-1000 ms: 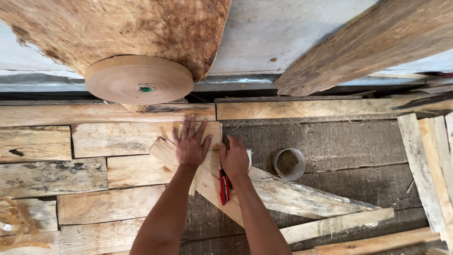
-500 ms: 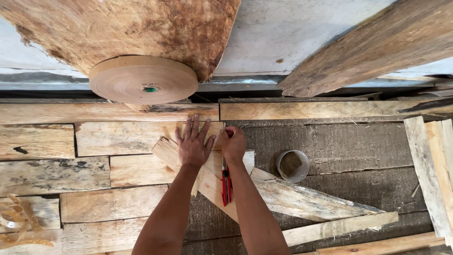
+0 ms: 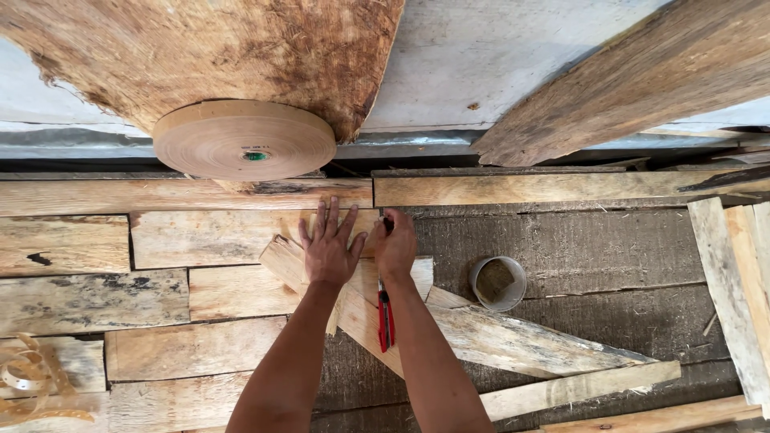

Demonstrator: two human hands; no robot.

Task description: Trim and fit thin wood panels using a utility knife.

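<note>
Wooden boards, pale and weathered, are laid edge to edge across the left part of the view, with curled tan strips seen at the lower left corner. Above the boards, a large flat roll of tan banding is set against a rough brown sheet.

Near the middle, the left hand is pressed flat, fingers spread wide, on a thin veneer piece that lies tilted over the boards. Just beside it, the right hand is closed around the top of a red-handled cutter, whose body is seen hanging down along the right forearm; its tip is hidden by the fingers at the upper edge of the veneer piece. The two hands are almost touching.

Under the forearms, a long angled plank is laid slanting toward the lower right. To the right of the hands, a small round tin is stood on dark grey planking. Further pale offcuts are stacked at the right edge.
</note>
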